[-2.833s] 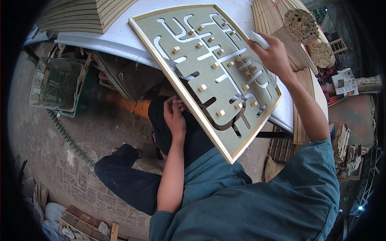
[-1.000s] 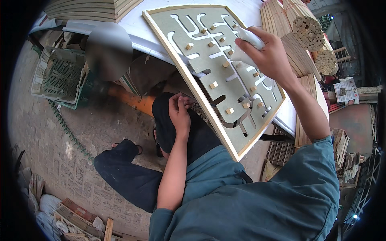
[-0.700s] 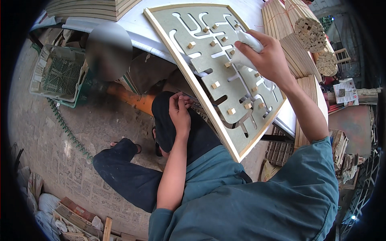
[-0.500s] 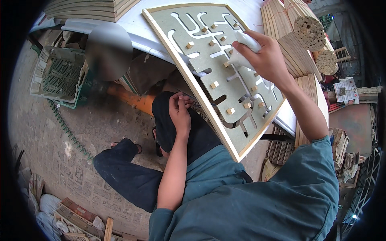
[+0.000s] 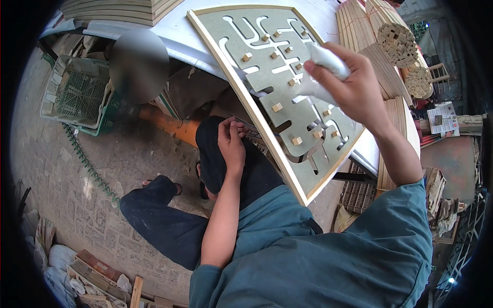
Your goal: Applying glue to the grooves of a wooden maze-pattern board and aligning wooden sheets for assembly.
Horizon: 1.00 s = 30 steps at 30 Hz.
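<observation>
My right hand (image 5: 354,84) is closed around a soft white plastic bag (image 5: 328,62), squeezed into a bulge above the fist. It hangs over the right part of a grey-green board (image 5: 257,84) cut with curved slots. A pale wooden frame (image 5: 246,102) edges the board, which lies partly on the table and reaches out over my lap. Several small wooden blocks (image 5: 277,107) sit on the board's face. My left hand (image 5: 231,141) rests by my knee, near the frame's left edge, its fingers curled together. Whether anything is between those fingers is hidden.
Bundled wooden sticks (image 5: 395,43) and stacked wood strips (image 5: 354,31) lie on the white table (image 5: 177,20) at the right. More strips (image 5: 113,10) lie far left. A plastic crate (image 5: 77,95) stands on the floor (image 5: 108,169) beside a coiled green hose (image 5: 84,164).
My right hand, with the white bag, has moved a little right and nearer to me. The board sits slightly farther right in the picture. My left hand has hardly moved.
</observation>
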### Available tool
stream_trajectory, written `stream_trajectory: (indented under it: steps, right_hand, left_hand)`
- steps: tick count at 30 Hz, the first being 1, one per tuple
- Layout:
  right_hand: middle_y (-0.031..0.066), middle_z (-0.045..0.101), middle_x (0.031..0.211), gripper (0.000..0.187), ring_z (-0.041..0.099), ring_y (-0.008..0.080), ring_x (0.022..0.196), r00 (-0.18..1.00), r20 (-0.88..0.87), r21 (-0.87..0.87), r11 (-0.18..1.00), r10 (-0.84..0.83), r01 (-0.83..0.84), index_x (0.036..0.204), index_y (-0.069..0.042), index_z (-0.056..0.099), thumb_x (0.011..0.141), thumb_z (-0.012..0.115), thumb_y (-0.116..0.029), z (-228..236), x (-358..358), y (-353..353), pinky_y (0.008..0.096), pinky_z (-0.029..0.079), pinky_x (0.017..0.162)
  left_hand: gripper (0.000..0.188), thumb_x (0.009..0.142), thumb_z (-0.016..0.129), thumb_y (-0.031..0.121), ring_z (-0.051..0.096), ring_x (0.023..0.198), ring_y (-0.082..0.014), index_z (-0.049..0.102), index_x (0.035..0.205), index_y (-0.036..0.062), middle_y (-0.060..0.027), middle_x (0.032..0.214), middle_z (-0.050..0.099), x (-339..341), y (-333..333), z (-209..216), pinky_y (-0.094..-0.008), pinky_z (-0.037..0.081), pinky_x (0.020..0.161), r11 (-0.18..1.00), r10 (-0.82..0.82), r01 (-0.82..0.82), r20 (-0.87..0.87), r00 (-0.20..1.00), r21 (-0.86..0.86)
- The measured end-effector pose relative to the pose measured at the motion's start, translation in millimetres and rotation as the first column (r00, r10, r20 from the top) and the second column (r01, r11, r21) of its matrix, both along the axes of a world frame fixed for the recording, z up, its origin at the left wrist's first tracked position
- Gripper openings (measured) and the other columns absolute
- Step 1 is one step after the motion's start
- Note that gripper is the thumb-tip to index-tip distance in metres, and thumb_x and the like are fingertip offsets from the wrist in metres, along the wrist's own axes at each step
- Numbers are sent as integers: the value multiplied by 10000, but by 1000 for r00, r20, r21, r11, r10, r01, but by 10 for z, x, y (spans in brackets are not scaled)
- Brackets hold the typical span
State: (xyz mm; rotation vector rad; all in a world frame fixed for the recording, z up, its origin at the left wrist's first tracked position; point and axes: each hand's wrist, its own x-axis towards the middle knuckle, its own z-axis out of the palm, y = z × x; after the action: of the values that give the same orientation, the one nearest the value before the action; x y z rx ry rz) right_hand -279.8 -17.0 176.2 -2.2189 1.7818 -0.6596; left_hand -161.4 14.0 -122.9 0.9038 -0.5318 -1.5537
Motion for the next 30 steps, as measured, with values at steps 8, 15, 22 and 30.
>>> stream_trajectory:
  steps: [8,15,22,30]
  right_hand:
    - [117,617,639,231,559,121,539,999,-31,69,997,18,-16,920,15,664,859,672,-207,-132,140,2,297,448,515]
    - [68,593,648,235,546,103,578,999,-42,80,997,28,-25,883,5,634,875,668,-227,-188,155,5,276,411,529]
    - [106,641,662,212,574,112,542,997,-63,11,999,47,-46,937,11,661,865,669,-189,-160,102,26,288,453,497]
    - [82,651,691,220,605,107,604,998,20,49,997,-60,59,936,11,657,866,667,-197,197,57,347,264,456,548]
  left_hand:
    - [218,983,480,162,598,749,-120,520,1084,-27,-71,847,599,-8,-10,-42,-242,499,696,1000,22,-23,-48,999,-4]
    - [212,983,483,160,592,739,-118,518,1087,-22,-72,853,596,-7,-19,-28,-244,500,691,1000,18,-17,-69,997,2]
    - [213,983,481,162,592,745,-121,516,1090,-19,-76,860,594,-9,-13,-35,-252,505,698,1000,16,-17,-71,997,-18]
    - [219,983,474,157,594,731,-125,512,1087,-32,-85,854,600,8,-21,-24,-255,512,690,1000,18,-18,-54,998,-7]
